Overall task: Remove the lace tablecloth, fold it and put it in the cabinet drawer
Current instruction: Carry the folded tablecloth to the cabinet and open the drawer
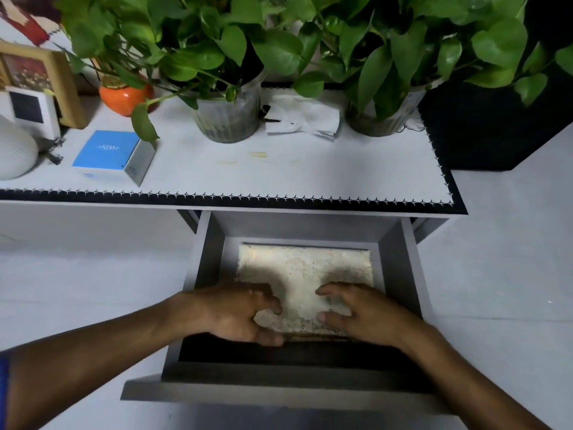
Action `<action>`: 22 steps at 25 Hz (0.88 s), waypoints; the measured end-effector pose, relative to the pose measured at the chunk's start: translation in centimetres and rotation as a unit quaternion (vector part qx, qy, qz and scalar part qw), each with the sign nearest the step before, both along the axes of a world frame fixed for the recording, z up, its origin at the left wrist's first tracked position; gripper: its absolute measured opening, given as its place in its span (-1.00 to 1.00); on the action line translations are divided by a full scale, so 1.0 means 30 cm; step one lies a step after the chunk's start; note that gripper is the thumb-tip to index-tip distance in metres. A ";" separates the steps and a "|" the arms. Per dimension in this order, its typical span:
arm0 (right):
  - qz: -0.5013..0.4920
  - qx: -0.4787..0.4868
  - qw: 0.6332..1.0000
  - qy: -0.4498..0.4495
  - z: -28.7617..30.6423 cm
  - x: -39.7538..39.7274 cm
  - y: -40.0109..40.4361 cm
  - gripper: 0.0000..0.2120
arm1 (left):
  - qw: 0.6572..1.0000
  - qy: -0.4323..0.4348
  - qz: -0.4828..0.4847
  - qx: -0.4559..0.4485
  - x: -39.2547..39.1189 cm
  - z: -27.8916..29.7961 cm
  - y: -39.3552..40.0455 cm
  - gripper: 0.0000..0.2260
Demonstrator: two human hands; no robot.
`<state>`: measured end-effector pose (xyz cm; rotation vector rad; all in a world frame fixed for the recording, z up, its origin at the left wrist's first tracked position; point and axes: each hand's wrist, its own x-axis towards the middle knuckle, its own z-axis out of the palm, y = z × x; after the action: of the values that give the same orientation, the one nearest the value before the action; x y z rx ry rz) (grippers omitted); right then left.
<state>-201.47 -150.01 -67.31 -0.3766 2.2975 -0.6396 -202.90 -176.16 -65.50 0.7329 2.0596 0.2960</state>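
Note:
The folded cream lace tablecloth (305,271) lies flat inside the open grey cabinet drawer (279,395), which is pulled out below the cabinet top. My left hand (238,311) grips the cloth's near left corner, fingers curled over its edge. My right hand (356,308) holds the near right part of the cloth, fingers bent down onto it and thumb at its edge. Both forearms reach in over the drawer's front panel.
The cabinet top (279,169) carries two glass pots of leafy plants (229,116) (381,119), crumpled white paper (302,121), a blue-and-white box (113,156), an orange vase (124,97), a picture frame (34,72) and a white round object (12,150). A black block (483,131) stands to the right.

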 end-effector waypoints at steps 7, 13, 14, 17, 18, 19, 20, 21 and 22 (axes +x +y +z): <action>0.231 -0.013 0.971 0.056 0.121 0.160 -0.015 -0.24 | 0.985 -0.005 -0.147 0.089 0.081 0.113 0.022 -0.37; 0.026 0.026 0.868 0.495 0.026 0.217 0.042 -0.61 | 0.935 0.307 -0.062 0.163 0.042 0.091 -0.038 -0.72; 0.016 -0.004 0.840 0.542 -0.012 0.233 0.038 -0.69 | 0.904 0.376 -0.101 0.175 0.050 0.070 -0.034 -0.80; 0.082 0.050 0.843 0.529 -0.108 0.196 0.021 -0.57 | 0.830 0.485 -0.246 0.121 0.078 -0.023 -0.019 -0.72; 0.097 0.095 0.855 0.501 -0.124 0.160 0.021 -0.45 | 0.831 0.493 -0.252 0.060 0.066 -0.050 -0.024 -0.59; 0.097 0.132 0.863 0.478 -0.133 0.119 0.022 -0.32 | 0.824 0.512 -0.242 0.005 0.041 -0.070 -0.037 -0.47; 0.088 0.163 0.872 0.453 -0.131 0.081 0.022 -0.23 | 0.818 0.524 -0.233 -0.042 0.011 -0.080 -0.056 -0.39; 0.073 0.183 0.881 0.431 -0.122 0.044 0.020 -0.17 | 0.815 0.526 -0.228 -0.084 -0.013 -0.076 -0.076 -0.34; 0.061 0.197 0.886 0.414 -0.113 0.014 0.017 -0.14 | 0.816 0.523 -0.217 -0.118 -0.035 -0.066 -0.096 -0.32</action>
<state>-201.04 -149.49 -70.71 -0.6817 3.0838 0.1202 -203.96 -179.04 -67.50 1.3617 2.7312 -0.8002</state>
